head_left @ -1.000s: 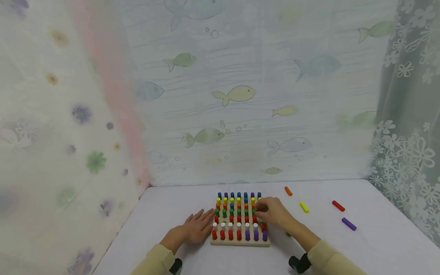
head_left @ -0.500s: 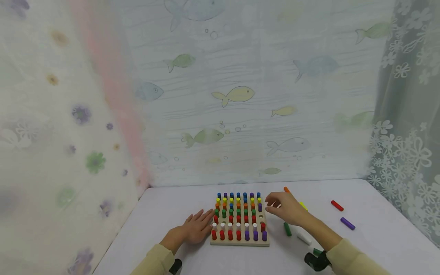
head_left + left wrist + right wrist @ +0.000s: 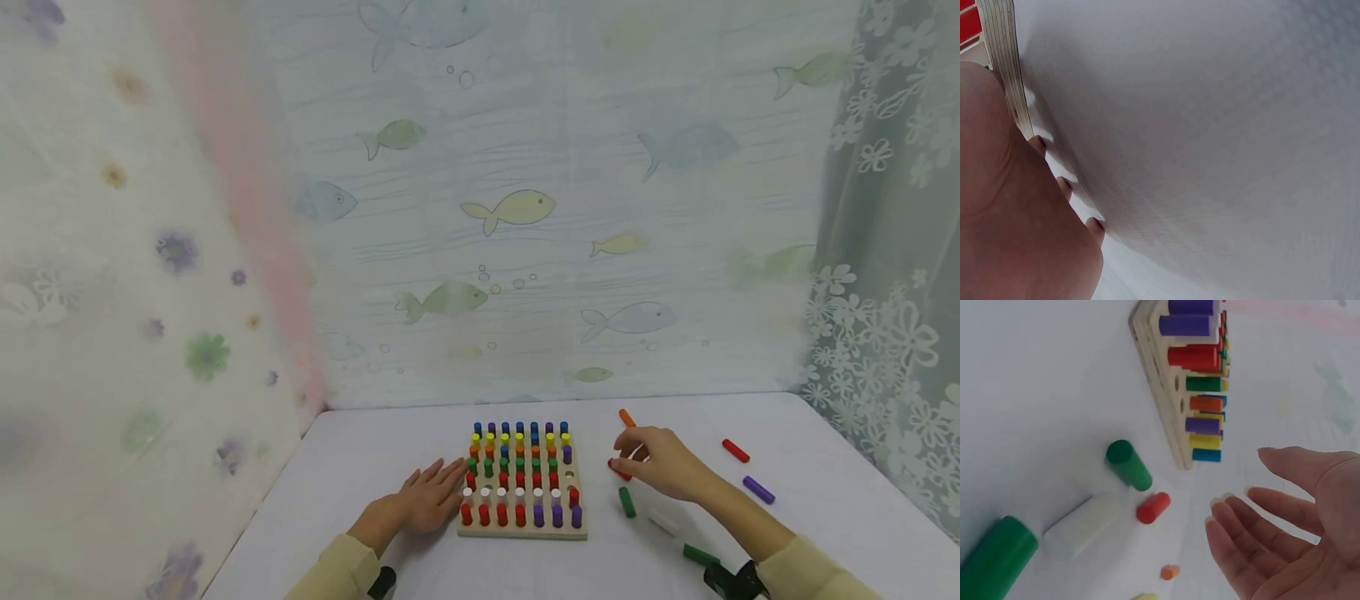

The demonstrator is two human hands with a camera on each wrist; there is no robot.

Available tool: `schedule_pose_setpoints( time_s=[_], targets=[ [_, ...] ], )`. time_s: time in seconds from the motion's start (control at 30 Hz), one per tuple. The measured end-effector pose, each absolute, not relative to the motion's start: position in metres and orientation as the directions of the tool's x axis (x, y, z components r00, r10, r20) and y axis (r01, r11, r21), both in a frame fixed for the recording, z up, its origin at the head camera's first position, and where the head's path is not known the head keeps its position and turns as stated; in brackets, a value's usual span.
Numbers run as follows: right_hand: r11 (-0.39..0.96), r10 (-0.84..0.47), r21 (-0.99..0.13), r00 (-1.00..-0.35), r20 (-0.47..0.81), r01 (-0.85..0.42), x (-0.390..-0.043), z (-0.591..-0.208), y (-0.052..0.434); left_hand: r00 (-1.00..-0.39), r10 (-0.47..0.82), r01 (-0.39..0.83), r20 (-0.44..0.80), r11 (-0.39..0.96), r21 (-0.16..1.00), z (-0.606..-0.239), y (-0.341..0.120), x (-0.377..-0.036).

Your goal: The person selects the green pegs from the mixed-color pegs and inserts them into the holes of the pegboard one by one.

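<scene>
A wooden pegboard (image 3: 525,533) with rows of coloured pegs stands on the table. My left hand (image 3: 429,502) lies flat beside it, its fingertips against the board's left edge. To the right of the board hovers my right hand (image 3: 663,462), fingers loosely bent and holding nothing. A loose red peg (image 3: 618,470) lies by its fingertips; the right wrist view shows this red peg (image 3: 1153,507) on the cloth, apart from the hand. A purple peg (image 3: 567,455) stands in the board's right column, with an open hole (image 3: 569,474) in front of it.
Loose pegs lie right of the board: a green peg (image 3: 627,502), a white peg (image 3: 663,522), another green peg (image 3: 701,554), an orange peg (image 3: 627,418), a red peg (image 3: 736,451) and a purple peg (image 3: 759,490). The yellow peg (image 3: 1145,597) shows only in the right wrist view.
My right hand has left the board and moved right, uncovering the purple peg in the right column and the loose red peg. The left hand has stayed in place.
</scene>
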State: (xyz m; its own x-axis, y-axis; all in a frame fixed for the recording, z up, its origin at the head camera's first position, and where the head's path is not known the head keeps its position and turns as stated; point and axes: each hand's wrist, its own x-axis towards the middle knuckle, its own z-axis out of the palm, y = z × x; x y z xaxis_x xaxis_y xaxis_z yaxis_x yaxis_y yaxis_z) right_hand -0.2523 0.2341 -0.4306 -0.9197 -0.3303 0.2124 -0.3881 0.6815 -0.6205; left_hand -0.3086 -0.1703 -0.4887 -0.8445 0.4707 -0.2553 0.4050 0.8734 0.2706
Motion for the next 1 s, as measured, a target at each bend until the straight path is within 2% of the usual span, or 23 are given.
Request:
schedule_pose_setpoints(
  time_s=[0.23, 0.37, 0.77, 1.0],
  targets=[
    [0.677, -0.318, -0.65, -0.934, 0.166, -0.346, -0.251, -0.443, 0.246, -0.847, 0.469, 0.401, -0.249, 0.872, 0.28, -0.501, -0.173, -0.314],
    [0.691, -0.27, -0.671, -0.957, 0.106, -0.27, -0.251, -0.45, 0.249, -0.853, 0.462, 0.393, -0.242, 0.874, 0.285, -0.501, -0.174, -0.314],
    [0.655, -0.234, -0.741, -0.972, -0.017, -0.144, -0.25, -0.465, 0.246, -0.853, 0.463, 0.393, -0.24, 0.873, 0.288, -0.5, -0.173, -0.314],
    [0.684, -0.189, -0.721, -0.981, -0.029, -0.111, -0.255, -0.473, 0.238, -0.847, 0.471, 0.402, -0.246, 0.871, 0.281, -0.494, -0.173, -0.311]
  ],
)
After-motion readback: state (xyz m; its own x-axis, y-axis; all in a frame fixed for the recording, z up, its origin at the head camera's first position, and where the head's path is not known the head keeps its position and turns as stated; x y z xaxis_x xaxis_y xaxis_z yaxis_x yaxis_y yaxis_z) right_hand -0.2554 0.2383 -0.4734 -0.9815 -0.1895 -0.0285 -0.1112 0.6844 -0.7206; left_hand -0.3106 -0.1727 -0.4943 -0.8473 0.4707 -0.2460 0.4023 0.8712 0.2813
